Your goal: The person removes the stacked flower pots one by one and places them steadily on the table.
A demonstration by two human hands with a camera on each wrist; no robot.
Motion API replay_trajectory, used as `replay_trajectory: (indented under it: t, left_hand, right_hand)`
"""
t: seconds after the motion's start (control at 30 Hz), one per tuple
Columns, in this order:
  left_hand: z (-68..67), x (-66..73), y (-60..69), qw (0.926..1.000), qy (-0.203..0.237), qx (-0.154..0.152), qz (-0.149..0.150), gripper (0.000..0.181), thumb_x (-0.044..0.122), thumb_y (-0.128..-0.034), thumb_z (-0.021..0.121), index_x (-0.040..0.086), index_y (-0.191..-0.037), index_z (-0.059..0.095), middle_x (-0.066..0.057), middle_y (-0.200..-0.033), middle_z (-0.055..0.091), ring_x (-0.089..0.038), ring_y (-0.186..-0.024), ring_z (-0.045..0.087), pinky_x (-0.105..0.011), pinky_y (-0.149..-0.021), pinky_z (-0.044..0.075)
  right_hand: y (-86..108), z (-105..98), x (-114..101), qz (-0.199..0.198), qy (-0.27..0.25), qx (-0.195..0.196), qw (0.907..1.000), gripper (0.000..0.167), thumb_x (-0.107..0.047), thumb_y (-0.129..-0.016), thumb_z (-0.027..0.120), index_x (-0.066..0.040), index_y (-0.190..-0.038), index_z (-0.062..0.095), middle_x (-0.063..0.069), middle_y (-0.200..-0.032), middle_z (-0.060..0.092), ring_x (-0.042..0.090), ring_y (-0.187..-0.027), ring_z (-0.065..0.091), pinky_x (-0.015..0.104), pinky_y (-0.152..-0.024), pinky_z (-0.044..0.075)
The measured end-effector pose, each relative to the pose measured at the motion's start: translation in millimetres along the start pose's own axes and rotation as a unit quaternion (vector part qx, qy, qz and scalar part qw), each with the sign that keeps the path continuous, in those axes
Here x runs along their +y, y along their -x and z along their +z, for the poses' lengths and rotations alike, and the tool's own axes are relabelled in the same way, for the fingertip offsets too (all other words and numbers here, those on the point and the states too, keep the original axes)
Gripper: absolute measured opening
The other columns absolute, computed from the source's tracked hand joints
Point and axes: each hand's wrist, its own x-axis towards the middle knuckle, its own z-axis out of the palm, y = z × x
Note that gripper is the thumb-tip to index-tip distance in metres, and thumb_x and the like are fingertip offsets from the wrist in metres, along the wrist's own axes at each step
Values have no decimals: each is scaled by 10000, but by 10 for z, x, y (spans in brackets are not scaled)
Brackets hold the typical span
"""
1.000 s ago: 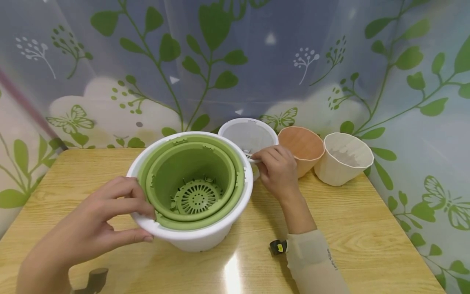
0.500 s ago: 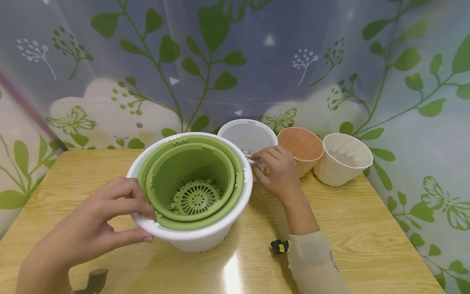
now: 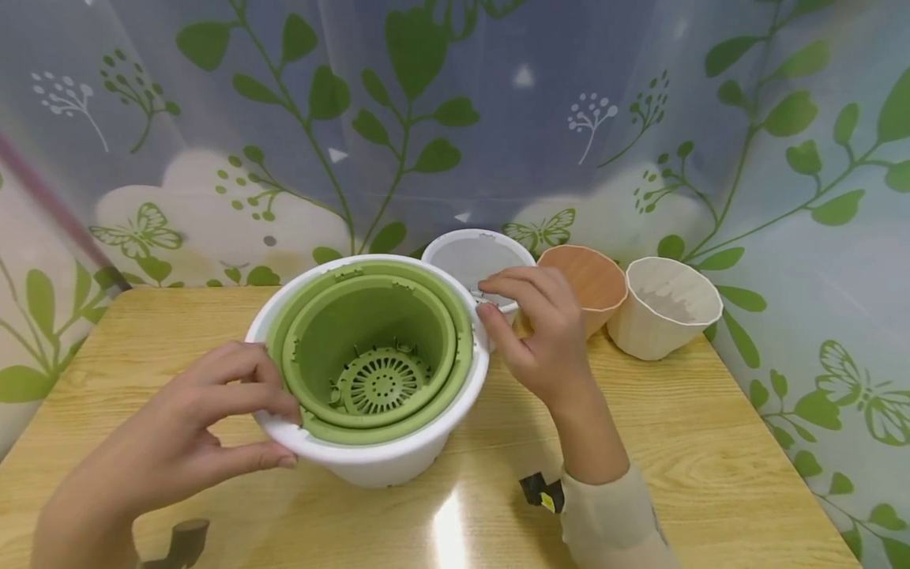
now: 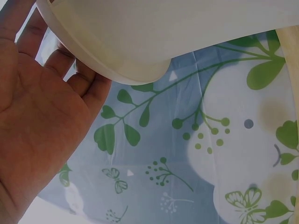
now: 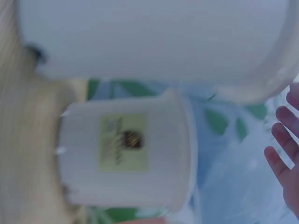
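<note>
A large white flowerpot (image 3: pixel 391 468) stands at the centre left of the head view, with green pots (image 3: pixel 334 324) nested inside it. The inner one has a slotted bottom. My left hand (image 3: pixel 206 419) grips the white rim at its near left, fingers over the edge and thumb underneath. In the left wrist view its fingers (image 4: pixel 91 81) bend against that rim. My right hand (image 3: pixel 536 332) hovers between the large pot and a smaller white pot (image 3: pixel 472 257) behind it. Its fingers are loosely bent and apart. The right wrist view shows those fingers (image 5: pixel 278 161) holding nothing.
An orange pot (image 3: pixel 581 276) and a cream pot (image 3: pixel 657 336) stand in a row right of the small white one. All are on a wooden table (image 3: pixel 697 450), against a leaf-patterned curtain (image 3: pixel 490 158). A yellow label (image 5: pixel 122 161) is on the small white pot.
My right hand has let go of the small white pot's rim and parted its fingers, shifting slightly nearer to me. The left hand and the pots have stayed in place.
</note>
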Motion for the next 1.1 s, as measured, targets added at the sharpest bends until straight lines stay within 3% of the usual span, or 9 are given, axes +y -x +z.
replay_trajectory:
  t: [0.17,0.3,0.53,0.9,1.1]
  left_hand:
    - [0,-13,-1,10000,-10,7,25,307,236,-714,887,205,-970,720,81,-940,574,-67,-918,505,-179,-852,394]
    - [4,-16,5,10000,-5,-3,8,311,232,-711,888,207,-971,719,83,-941,573,-68,-920,504,-183,-851,394]
    - [6,-5,-3,10000,33,1,25,310,228,-716,888,197,-974,720,75,-941,571,-70,-918,509,-181,-851,400]
    - [-1,-16,19,9999,-39,-61,-86,338,214,-698,896,214,-985,717,83,-958,574,-72,-941,507,-184,-859,389]
    - [-9,-18,34,9999,-58,-76,-105,340,218,-699,897,222,-985,714,86,-960,576,-69,-938,510,-180,-863,389]
  right_hand:
    - [-148,-43,-342,-586,-545,-313,9963,320,-365,-948,642,-62,-961,742,71,-959,711,239,-907,633,348,-823,488]
    - [-157,-39,-509,-865,-744,-1041,9880,394,-474,-947,623,-103,-999,747,39,-995,708,207,-950,631,331,-859,505]
    - [-115,3,-644,-1279,-616,-2256,9638,520,-612,-945,554,-158,-1138,720,-10,-1121,692,171,-1074,618,309,-993,470]
    - [-46,38,-814,-1205,342,-3302,9356,493,-666,-831,655,-273,-1116,741,-145,-1002,715,93,-967,602,402,-1071,397]
    - [-40,47,-842,-1173,403,-3361,9336,430,-639,-860,639,-278,-1074,735,-145,-988,707,90,-920,595,424,-1092,379]
